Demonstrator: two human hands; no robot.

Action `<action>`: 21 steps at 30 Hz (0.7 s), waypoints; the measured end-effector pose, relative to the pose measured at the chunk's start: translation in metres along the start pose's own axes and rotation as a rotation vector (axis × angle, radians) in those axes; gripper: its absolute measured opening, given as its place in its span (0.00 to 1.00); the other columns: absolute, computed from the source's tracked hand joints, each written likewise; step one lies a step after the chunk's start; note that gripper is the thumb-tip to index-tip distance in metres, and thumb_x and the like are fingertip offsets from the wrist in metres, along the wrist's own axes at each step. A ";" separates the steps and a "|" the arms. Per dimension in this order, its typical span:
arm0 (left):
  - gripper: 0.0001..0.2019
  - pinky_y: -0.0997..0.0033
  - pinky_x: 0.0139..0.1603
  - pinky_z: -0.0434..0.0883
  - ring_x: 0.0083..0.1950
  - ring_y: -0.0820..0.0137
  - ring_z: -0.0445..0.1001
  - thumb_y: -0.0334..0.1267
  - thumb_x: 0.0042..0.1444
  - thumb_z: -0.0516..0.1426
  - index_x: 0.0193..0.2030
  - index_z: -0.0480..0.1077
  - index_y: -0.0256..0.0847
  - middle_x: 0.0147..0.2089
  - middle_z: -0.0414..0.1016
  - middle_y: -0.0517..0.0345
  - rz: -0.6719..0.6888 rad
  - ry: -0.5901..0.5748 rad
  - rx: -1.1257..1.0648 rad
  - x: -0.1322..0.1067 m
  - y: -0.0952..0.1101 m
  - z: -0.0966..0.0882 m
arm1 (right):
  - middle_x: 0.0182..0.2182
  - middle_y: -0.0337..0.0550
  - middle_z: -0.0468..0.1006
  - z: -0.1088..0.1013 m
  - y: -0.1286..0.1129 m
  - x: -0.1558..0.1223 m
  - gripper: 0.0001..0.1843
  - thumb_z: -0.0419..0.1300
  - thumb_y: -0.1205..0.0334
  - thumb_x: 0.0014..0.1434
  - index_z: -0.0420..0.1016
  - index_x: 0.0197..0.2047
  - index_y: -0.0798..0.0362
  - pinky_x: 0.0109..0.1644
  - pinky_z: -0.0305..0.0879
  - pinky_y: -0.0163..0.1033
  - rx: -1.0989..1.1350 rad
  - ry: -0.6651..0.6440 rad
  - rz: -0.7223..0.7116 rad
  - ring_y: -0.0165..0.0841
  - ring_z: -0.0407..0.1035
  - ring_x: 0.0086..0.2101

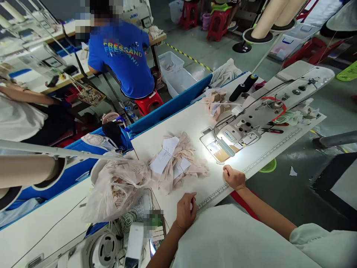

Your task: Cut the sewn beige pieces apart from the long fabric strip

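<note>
My left hand (pixel 186 211) rests at the table's front edge, loosely bent, with a gap between its fingers and nothing visible in it. My right hand (pixel 234 178) is curled into a loose fist on the edge, just in front of the sewing machine (pixel 230 134); no object shows in it. Beyond my left hand lies a heap of thin beige fabric pieces (pixel 188 147) with white printed paper slips (pixel 164 156) on top. The machine's lamp lights its needle plate area (pixel 216 150), apart from both hands.
A plastic bag (pixel 111 190) of beige pieces stands left of the heap. More beige pieces (pixel 216 102) and black thread cones (pixel 242 88) lie behind the machine. Red-handled snips (pixel 272 130) lie right. A co-worker in a blue shirt (pixel 122 56) sits beyond the blue cloth trough (pixel 170 106).
</note>
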State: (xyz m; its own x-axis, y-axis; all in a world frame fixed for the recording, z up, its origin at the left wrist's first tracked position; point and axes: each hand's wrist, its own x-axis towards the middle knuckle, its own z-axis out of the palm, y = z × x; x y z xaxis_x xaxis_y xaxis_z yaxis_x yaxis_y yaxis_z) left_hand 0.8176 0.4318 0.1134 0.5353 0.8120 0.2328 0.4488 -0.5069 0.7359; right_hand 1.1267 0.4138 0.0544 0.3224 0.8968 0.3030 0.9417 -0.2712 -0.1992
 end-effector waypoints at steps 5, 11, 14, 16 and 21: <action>0.16 0.54 0.55 0.73 0.56 0.59 0.74 0.27 0.64 0.48 0.55 0.68 0.38 0.51 0.74 0.39 -0.083 0.190 0.054 0.077 -0.023 -0.006 | 0.14 0.38 0.64 -0.002 -0.003 0.002 0.17 0.49 0.62 0.61 0.77 0.29 0.53 0.26 0.39 0.36 -0.027 0.016 0.006 0.29 0.48 0.18; 0.19 0.41 0.60 0.69 0.60 0.50 0.71 0.25 0.61 0.48 0.57 0.69 0.33 0.54 0.73 0.32 -0.197 0.207 0.135 0.127 -0.080 -0.022 | 0.15 0.39 0.65 -0.003 -0.005 0.003 0.17 0.49 0.62 0.60 0.77 0.29 0.54 0.27 0.38 0.37 -0.043 -0.010 0.026 0.29 0.48 0.19; 0.21 0.48 0.60 0.72 0.61 0.54 0.72 0.25 0.60 0.48 0.59 0.68 0.34 0.57 0.73 0.35 -0.185 0.138 0.131 0.136 -0.103 -0.038 | 0.15 0.39 0.65 -0.002 -0.006 0.003 0.17 0.48 0.62 0.60 0.77 0.29 0.54 0.27 0.37 0.37 -0.040 -0.030 0.041 0.30 0.48 0.19; 0.20 0.52 0.55 0.76 0.57 0.56 0.75 0.27 0.62 0.48 0.59 0.68 0.36 0.56 0.74 0.37 -0.173 0.093 0.123 0.138 -0.113 -0.047 | 0.15 0.39 0.64 -0.001 -0.006 0.003 0.17 0.48 0.61 0.60 0.76 0.29 0.54 0.27 0.37 0.37 -0.040 -0.040 0.051 0.30 0.48 0.19; 0.18 0.53 0.51 0.78 0.53 0.56 0.77 0.34 0.65 0.49 0.60 0.67 0.37 0.54 0.74 0.37 -0.130 0.074 0.130 0.122 -0.103 -0.054 | 0.14 0.40 0.62 -0.001 -0.007 0.004 0.17 0.48 0.61 0.60 0.76 0.28 0.54 0.27 0.37 0.37 -0.048 -0.045 0.062 0.30 0.47 0.19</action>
State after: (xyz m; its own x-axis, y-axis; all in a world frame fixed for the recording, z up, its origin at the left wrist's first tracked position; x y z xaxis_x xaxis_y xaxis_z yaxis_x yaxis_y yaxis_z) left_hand 0.7975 0.5987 0.1003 0.4149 0.8897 0.1904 0.6021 -0.4254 0.6756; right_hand 1.1214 0.4189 0.0579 0.3767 0.8923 0.2486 0.9239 -0.3423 -0.1712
